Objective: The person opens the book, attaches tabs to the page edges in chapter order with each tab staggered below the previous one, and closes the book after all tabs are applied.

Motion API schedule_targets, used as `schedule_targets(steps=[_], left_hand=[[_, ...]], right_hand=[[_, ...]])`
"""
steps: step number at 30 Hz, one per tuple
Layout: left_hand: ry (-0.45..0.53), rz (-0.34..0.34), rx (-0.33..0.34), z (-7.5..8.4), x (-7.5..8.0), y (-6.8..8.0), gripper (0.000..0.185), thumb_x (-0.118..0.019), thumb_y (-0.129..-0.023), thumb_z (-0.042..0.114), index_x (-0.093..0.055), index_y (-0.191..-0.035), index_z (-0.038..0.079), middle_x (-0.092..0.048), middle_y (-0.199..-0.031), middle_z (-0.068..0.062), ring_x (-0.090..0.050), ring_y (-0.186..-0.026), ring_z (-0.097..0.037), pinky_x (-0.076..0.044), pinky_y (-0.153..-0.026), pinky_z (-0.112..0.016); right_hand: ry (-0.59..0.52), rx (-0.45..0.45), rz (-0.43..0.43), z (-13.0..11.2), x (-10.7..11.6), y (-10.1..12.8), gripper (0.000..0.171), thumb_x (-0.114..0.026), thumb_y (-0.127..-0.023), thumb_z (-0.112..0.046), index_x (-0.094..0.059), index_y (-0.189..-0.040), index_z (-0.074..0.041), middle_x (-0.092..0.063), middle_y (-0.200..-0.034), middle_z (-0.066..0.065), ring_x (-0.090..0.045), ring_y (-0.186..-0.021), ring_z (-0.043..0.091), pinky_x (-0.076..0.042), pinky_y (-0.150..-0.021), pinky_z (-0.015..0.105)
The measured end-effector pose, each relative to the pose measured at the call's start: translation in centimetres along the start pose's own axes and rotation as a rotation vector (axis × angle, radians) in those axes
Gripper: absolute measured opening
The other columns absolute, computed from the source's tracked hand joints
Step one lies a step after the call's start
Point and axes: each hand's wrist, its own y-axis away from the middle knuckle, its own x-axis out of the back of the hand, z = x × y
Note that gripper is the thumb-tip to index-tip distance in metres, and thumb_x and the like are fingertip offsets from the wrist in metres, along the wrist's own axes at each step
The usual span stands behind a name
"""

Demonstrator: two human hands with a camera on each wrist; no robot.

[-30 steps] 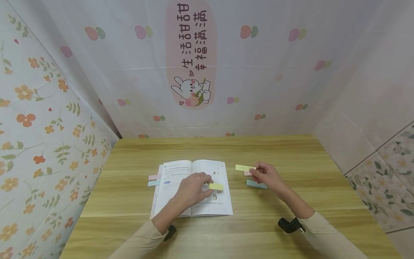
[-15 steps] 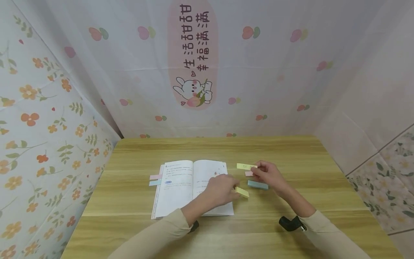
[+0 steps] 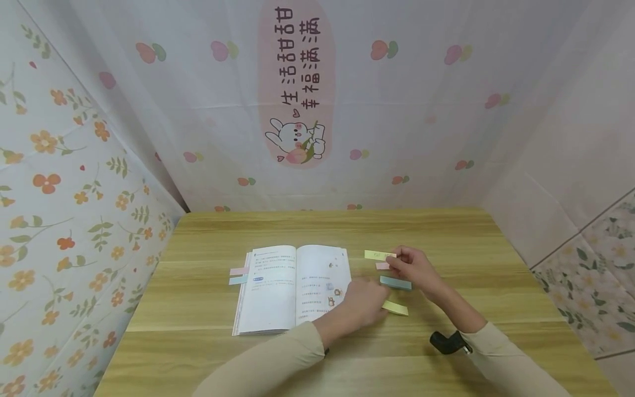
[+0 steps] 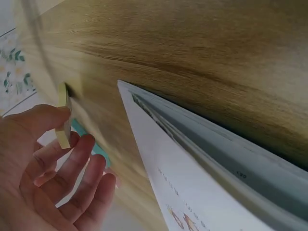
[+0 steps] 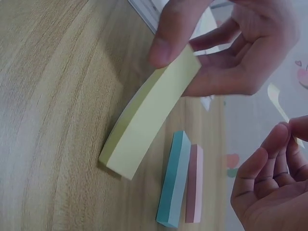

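Note:
My left hand [image 3: 379, 304] pinches one end of a yellow sticky-note pad [image 3: 396, 308] just right of the open book [image 3: 278, 292]. In the right wrist view the yellow pad [image 5: 154, 115] is tilted, its far end touching the wooden table [image 3: 436, 231]. In the left wrist view the pad [image 4: 62, 120] sits between thumb and fingers. My right hand [image 3: 395, 259] holds a single yellow note strip [image 3: 378, 255] by its end, above a pink pad [image 3: 381, 266] and a blue pad [image 3: 395, 283]. The blue pad [image 5: 174, 178] and pink pad [image 5: 194, 183] lie side by side on the wood.
Pink [image 3: 238, 271] and blue [image 3: 237, 280] tabs stick out from the book's left edge. A black wrist mount [image 3: 448, 342] rests near my right sleeve. Patterned cloth walls close in the table on three sides.
My left hand carried the yellow pad rightward off the book page and lowered it onto the table beside the blue pad. My right hand stayed put with the yellow strip.

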Motion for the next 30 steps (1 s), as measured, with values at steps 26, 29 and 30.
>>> schedule_targets(steps=[26, 29, 30], left_hand=[[0.072, -0.134, -0.024, -0.8, 0.9, 4.0, 0.05, -0.071, -0.09, 0.053, -0.062, -0.133, 0.029, -0.057, -0.132, 0.004, -0.053, -0.122, -0.02, -0.047, -0.093, -0.038], [0.099, -0.125, -0.027, -1.9, 0.9, 5.1, 0.052, -0.071, -0.09, 0.052, -0.061, -0.135, 0.027, -0.055, -0.139, 0.001, -0.052, -0.126, -0.024, -0.046, -0.098, -0.042], [0.111, -0.123, -0.022, -2.4, 0.8, 5.5, 0.053, -0.071, -0.09, 0.051, -0.061, -0.136, 0.026, -0.054, -0.142, 0.0, -0.051, -0.128, -0.025, -0.045, -0.1, -0.043]], right_hand=[[0.035, -0.034, 0.02, 0.1, -0.4, -0.1, 0.027, -0.065, -0.101, -0.018, -0.057, -0.1, 0.007, -0.058, -0.082, 0.014, -0.056, -0.076, 0.023, -0.053, -0.072, 0.033], [0.039, -0.033, 0.009, 0.3, -0.4, -0.2, 0.028, -0.065, -0.102, -0.019, -0.057, -0.1, 0.007, -0.056, -0.079, 0.012, -0.054, -0.075, 0.022, -0.052, -0.072, 0.034], [0.038, -0.032, 0.004, 0.4, -0.5, -0.2, 0.028, -0.065, -0.102, -0.019, -0.057, -0.1, 0.007, -0.056, -0.078, 0.012, -0.053, -0.074, 0.021, -0.051, -0.071, 0.035]])
